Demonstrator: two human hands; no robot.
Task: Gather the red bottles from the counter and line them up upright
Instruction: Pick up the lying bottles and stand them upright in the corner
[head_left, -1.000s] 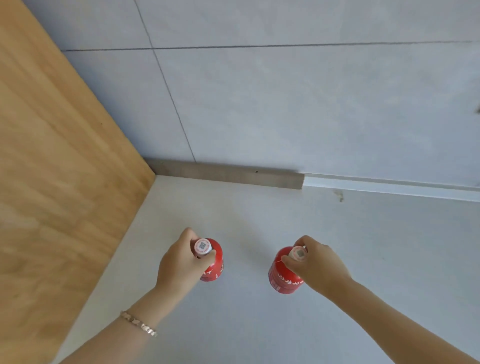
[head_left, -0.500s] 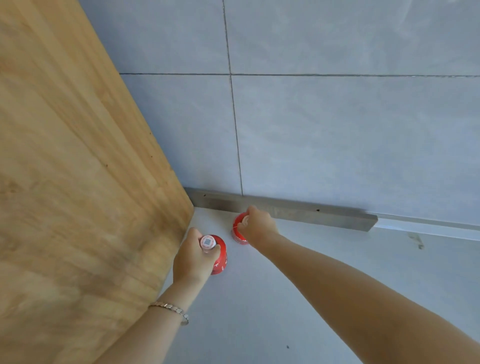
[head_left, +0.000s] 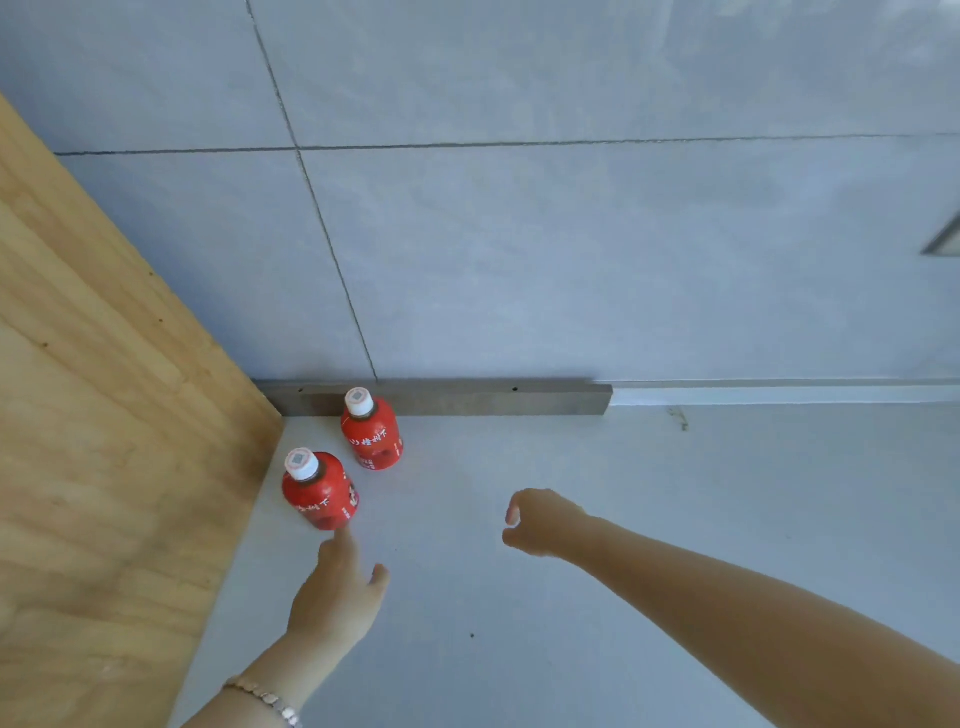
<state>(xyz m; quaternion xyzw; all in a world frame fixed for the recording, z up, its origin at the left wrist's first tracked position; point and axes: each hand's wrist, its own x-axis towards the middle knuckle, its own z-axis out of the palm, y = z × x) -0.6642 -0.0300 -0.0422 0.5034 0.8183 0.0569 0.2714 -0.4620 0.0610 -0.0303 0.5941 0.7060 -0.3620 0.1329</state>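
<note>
Two small red bottles with white caps stand upright on the pale counter (head_left: 597, 519) in the back left corner. The far bottle (head_left: 373, 436) is close to the grey strip at the wall. The near bottle (head_left: 321, 492) stands a little in front and to the left of it, beside the wooden panel. My left hand (head_left: 340, 597) hovers just in front of the near bottle, fingers relaxed, holding nothing. My right hand (head_left: 537, 522) is out over the counter to the right of both bottles, fingers loosely curled and empty.
A tall wooden panel (head_left: 104, 441) bounds the counter on the left. A grey tiled wall (head_left: 571, 234) rises behind, with a grey metal strip (head_left: 467, 399) along its base. A bracelet is on my left wrist.
Both hands have let go of the bottles and drawn back toward me. The bottles now stand free in the corner; the right hand has moved off to the right.
</note>
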